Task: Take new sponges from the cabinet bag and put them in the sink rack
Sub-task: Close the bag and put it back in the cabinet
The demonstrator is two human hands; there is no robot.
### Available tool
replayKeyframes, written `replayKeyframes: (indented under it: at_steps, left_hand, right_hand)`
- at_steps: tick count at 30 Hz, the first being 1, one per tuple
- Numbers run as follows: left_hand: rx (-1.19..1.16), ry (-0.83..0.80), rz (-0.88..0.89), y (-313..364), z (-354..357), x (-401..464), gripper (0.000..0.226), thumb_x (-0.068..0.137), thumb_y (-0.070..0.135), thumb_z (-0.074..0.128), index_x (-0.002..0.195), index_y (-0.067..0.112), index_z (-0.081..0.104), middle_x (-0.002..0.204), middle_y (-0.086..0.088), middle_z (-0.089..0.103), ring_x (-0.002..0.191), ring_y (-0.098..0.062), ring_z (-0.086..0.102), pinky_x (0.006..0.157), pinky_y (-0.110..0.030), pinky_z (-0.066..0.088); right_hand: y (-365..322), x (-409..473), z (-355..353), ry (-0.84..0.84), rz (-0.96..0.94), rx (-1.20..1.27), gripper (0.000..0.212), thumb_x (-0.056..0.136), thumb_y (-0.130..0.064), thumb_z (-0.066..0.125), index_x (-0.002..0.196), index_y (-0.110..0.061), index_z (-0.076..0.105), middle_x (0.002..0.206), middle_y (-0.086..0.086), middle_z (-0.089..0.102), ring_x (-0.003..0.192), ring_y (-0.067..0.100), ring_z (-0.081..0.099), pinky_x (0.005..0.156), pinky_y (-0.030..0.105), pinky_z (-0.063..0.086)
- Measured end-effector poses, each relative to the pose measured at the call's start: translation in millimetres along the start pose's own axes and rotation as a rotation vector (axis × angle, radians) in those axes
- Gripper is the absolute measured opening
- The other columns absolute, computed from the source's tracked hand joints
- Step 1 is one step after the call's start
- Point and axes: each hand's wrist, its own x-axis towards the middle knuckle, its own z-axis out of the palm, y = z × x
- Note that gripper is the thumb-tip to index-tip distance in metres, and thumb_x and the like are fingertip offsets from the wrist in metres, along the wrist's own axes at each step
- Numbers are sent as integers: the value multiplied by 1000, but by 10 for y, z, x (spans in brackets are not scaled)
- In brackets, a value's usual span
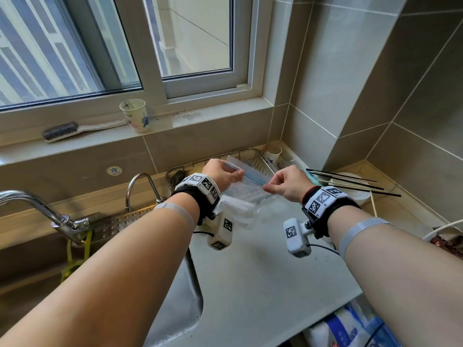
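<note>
A clear zip bag (pixel 250 190) with a blue seal strip hangs above the grey counter, held between both hands. My left hand (pixel 220 172) pinches the bag's top edge on the left. My right hand (pixel 285 182) pinches the seal strip on the right. Pale contents show faintly through the lower part of the bag, too blurred to name. Behind the bag, against the tiled wall, stands the wire sink rack (pixel 190 167) with a dark scrubber (pixel 178 177) at its left end.
The steel sink (pixel 180 306) lies low at the left with two taps (pixel 140 186) behind it. Black chopsticks (pixel 350 182) rest on a white plate at the right. A paper cup (pixel 135 115) and a brush (pixel 75 130) sit on the window sill. Bags (pixel 350 324) lie below the counter.
</note>
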Motion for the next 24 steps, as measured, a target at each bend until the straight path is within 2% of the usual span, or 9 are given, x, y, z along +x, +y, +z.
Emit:
replayKeyframes:
  at_steps: [3,7,9,12,13,16,18,20,24]
  left_hand:
    - [-95,-5,11,105,73,-14,11,83,25,79,84,14,76,78,1,78,74,-13,73,79,-32,60]
    - [-136,70,48,183,9,-11,8,86,20,77,80,16,73,61,8,73,54,-1,68,57,-16,54]
    - [-158,89,53,170,-38,2,10,87,18,76,78,15,73,53,11,71,49,2,65,57,-17,52]
    - [-201,79,43,187,-126,8,7,87,18,76,81,13,75,64,5,75,56,-5,68,68,-25,57]
    - [-214,77,48,215,-150,18,7,86,18,76,80,14,76,66,4,76,59,-7,70,67,-25,57]
    - [-251,79,75,407,-202,89,8,87,18,76,79,15,74,66,5,76,61,-8,71,57,-18,53]
    - [-278,74,83,575,-204,159,6,87,18,75,82,13,73,64,5,76,59,-5,71,51,-15,52]
    - [-292,49,97,763,-163,231,7,87,18,75,84,12,73,66,5,76,60,-5,71,53,-16,53]
    - [-294,23,152,1116,26,312,9,87,20,76,86,12,71,74,3,76,60,-4,72,56,-14,53]
  right_hand:
    - [0,-5,-84,42,-18,28,23,78,-32,85,64,-20,71,64,-7,71,64,9,63,62,23,45]
    - [-11,-33,-175,13,-34,105,16,79,-31,83,84,-19,74,88,3,77,86,19,71,83,34,56]
    - [18,-46,-216,30,-11,118,13,81,-27,82,86,-21,73,88,1,75,85,16,70,83,31,56]
    - [-14,-39,-303,75,-6,146,9,82,-23,81,82,-22,72,82,-5,73,76,5,66,66,16,48]
    - [-52,-29,-345,87,-9,151,8,83,-21,81,85,-21,73,83,-5,73,76,5,66,65,15,48]
    - [-193,17,-560,129,-19,187,7,85,-17,79,90,-17,74,84,-2,73,78,11,67,73,21,53]
    - [-259,40,-743,167,-14,165,6,85,-19,79,85,-20,73,80,-4,72,75,9,65,65,19,48]
    - [-281,59,-920,224,-20,113,6,85,-20,79,82,-19,75,78,-5,72,75,9,65,64,20,47]
    - [-254,60,-1260,377,-37,16,6,83,-15,80,78,-12,79,78,2,75,76,15,65,81,32,55]
